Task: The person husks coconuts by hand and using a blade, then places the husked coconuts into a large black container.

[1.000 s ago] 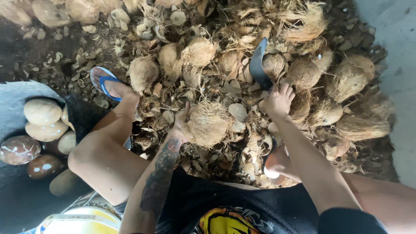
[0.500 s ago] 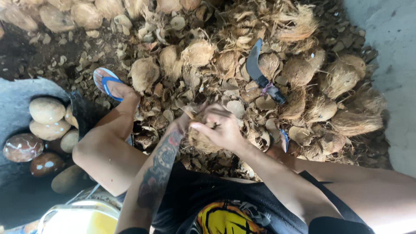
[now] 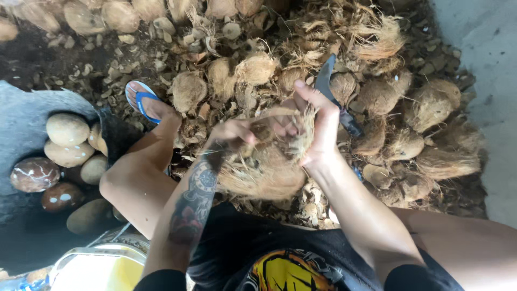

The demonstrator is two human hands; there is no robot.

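We have the husked coconut against our lap, left hand closed on its upper fibres, right hand closed on a husk strip just right of the left. Judgement: peel goes best pulling the strip along the grain, nut braced. Beyond the right hand a dark blade stands up from the husk litter. Left of the left hand: bare coconuts on grey cloth. Concrete floor far right.
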